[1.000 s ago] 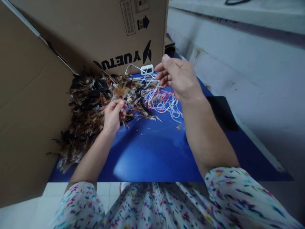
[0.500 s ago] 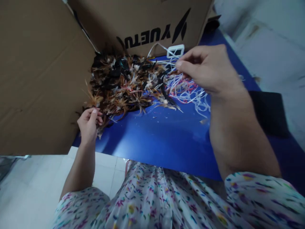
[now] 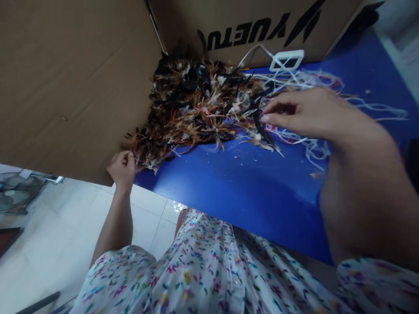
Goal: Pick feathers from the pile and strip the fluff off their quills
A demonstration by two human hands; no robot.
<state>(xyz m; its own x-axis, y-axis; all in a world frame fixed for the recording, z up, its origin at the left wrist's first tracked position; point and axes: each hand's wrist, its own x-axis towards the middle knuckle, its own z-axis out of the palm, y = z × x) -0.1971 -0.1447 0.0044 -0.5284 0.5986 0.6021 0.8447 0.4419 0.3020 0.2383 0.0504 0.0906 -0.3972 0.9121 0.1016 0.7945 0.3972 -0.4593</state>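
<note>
A pile of brown and black feather bunches [image 3: 193,117] covers the far left of the blue table [image 3: 255,187]. At its near left end my left hand [image 3: 121,170] is closed, low by the table's edge, with brown feather tips [image 3: 131,138] rising just above the fingers. My right hand [image 3: 307,113] hovers at the pile's right end, thumb and forefinger pinched beside a long black feather [image 3: 262,126]. What sits in that pinch is too small to make out. Tangled white and pink strings [image 3: 317,150] lie beneath and behind this hand.
A cardboard box [image 3: 334,26] with printed letters stands behind the pile, and a cardboard panel [image 3: 81,87] rises on the left. A small white-framed device [image 3: 299,56] rests against the box, strings across it. A fan [image 3: 15,192] is on the tiled floor.
My left hand has carried an orange-brown feather bunch leftwards to the near left end of the pile. My right hand has come lower, over the strings. The view has swung left.
</note>
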